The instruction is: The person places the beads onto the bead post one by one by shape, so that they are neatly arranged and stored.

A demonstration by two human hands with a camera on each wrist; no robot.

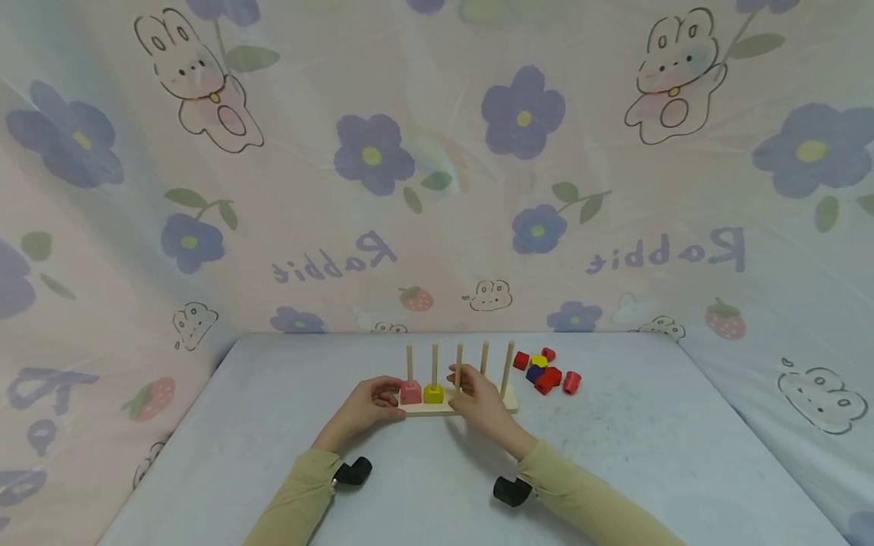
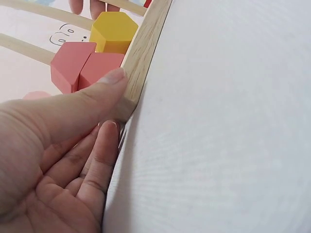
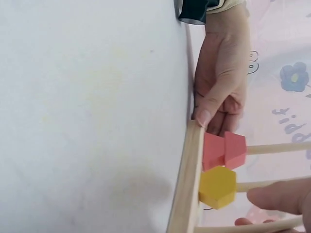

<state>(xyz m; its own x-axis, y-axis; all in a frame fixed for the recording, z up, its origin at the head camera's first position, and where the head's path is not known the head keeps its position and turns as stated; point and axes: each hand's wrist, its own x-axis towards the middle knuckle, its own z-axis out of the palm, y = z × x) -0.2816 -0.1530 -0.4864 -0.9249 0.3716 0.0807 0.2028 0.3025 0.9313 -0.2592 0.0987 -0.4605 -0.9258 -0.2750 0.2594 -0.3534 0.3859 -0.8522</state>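
Note:
A wooden peg board point(image 1: 430, 412) with several upright pegs stands on the table. Two stacked pink blocks point(image 3: 214, 151) sit on its leftmost peg, and a yellow hexagonal block point(image 1: 433, 393) is on the peg beside them. My left hand point(image 1: 369, 406) grips the board's left end. In the left wrist view its thumb point(image 2: 104, 90) presses the edge by the pink blocks, with curled fingers below. My right hand point(image 1: 481, 402) is around the middle peg, thumb and fingers apart on either side; no block shows in it. Whether it touches the peg I cannot tell.
Several loose blocks lie right of the board: red ones point(image 1: 548, 379), a yellow one point(image 1: 539, 361), a dark blue one point(image 1: 535, 374) and a separate red one point(image 1: 572, 382). Behind the table hangs a printed rabbit-and-flower cloth point(image 1: 444, 227).

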